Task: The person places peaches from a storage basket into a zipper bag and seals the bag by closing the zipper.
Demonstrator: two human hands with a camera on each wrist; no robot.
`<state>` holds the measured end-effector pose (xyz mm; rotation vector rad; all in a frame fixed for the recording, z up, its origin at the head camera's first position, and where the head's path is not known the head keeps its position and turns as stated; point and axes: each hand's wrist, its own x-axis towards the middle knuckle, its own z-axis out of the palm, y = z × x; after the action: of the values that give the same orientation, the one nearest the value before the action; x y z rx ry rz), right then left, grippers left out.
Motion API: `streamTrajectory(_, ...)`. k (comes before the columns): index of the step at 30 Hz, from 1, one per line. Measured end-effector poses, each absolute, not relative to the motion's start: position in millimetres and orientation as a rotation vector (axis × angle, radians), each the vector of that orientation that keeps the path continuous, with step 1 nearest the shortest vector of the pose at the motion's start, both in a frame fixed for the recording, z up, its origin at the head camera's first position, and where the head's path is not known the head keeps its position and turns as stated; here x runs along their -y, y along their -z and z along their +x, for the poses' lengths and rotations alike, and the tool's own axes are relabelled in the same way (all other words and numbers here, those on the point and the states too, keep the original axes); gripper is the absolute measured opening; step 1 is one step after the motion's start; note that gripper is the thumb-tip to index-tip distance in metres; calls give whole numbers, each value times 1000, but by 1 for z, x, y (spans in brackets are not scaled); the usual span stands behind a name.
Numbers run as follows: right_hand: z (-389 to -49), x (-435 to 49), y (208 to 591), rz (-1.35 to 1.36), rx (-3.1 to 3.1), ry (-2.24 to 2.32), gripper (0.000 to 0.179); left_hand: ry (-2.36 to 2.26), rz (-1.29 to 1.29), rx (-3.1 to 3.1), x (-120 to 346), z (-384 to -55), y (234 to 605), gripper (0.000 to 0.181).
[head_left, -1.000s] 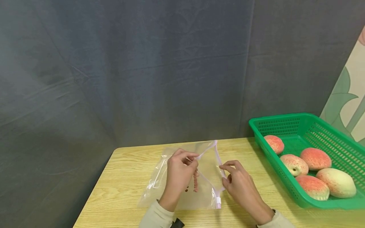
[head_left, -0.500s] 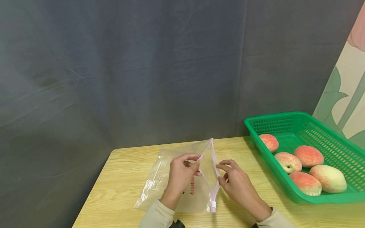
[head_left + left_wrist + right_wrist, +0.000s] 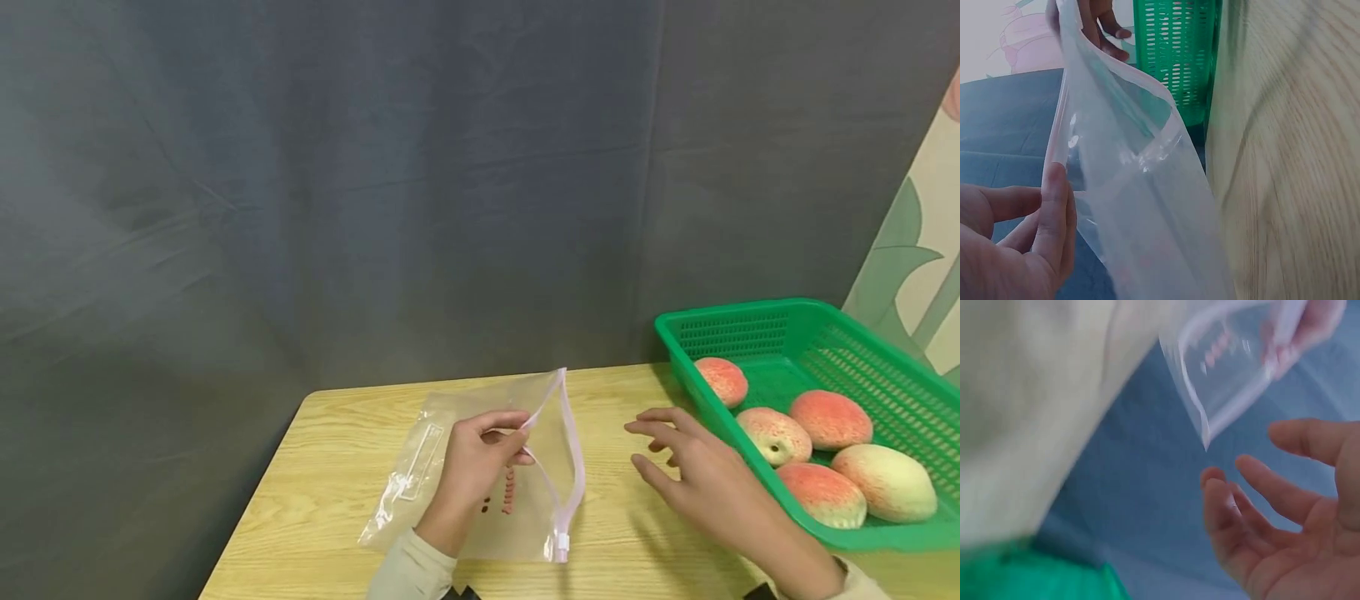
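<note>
At the lower centre of the head view, a clear plastic zip bag with a pale pink edge (image 3: 517, 521) spreads over a light yellow wood-grain table (image 3: 300, 500), its mouth gaping to the right; the left hand (image 3: 474, 462) pinches one lip between thumb and fingers. The right hand (image 3: 705, 479), right of the bag, holds nothing, fingers parted and loosely bent, near a green slotted plastic basket (image 3: 776, 375) at lower right containing five red-and-cream peach-like fruits (image 3: 831, 419)

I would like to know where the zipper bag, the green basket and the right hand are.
Zipper bag (image 3: 510, 533): head view, clear film near its lower edge.
Green basket (image 3: 733, 336): head view, perforated far wall.
Right hand (image 3: 703, 473): head view, back of the hand.
</note>
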<state>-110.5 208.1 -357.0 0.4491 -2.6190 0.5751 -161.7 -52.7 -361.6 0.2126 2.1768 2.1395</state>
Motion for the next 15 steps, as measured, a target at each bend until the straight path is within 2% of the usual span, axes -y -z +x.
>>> streamTrajectory(7,-104,-260,348,452,2606,-451,35,-2188,202,-2063,62,-159,361,28)
streamTrajectory(15,-110,-328,355,383,2769,-324,39,-2206,195,-2094,64,-162,356,24)
